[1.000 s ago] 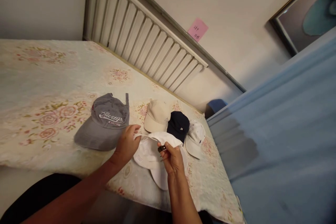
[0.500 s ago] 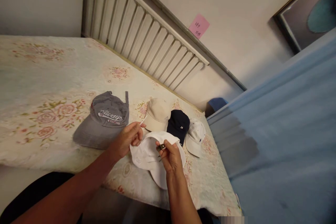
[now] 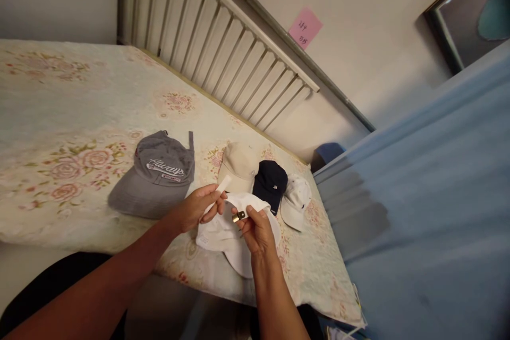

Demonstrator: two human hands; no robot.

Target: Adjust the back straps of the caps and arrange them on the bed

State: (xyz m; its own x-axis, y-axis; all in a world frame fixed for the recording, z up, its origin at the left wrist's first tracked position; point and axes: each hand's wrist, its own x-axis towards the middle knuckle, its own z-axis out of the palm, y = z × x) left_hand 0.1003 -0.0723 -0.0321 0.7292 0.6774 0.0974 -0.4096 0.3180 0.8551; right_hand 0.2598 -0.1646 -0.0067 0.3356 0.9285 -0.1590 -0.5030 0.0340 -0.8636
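A white baseball cap (image 3: 235, 255) lies on the bed below both hands, partly hidden by them. My left hand (image 3: 209, 204) pinches a narrow white strap (image 3: 224, 185), whose free end sticks up past the fingers. With thumb and fingers, my right hand (image 3: 257, 226) grips a brass-coloured metal buckle (image 3: 239, 217) at the cap's back opening. The hands are a short way apart. Left of them rests a grey baseball cap (image 3: 157, 175) with white lettering and an upright loose strap.
Beyond the hands sit a beige cap (image 3: 238, 162), a navy cap (image 3: 271, 183) and another white cap (image 3: 296, 201). The flowered bedspread (image 3: 95, 117) reaches a white radiator (image 3: 215, 48) on the wall. A blue curtain (image 3: 418, 186) hangs along the right.
My left hand has come closer to the right one, and the strap now shows its broad side. The buckle has turned, its brass face more visible. The view has shifted slightly.
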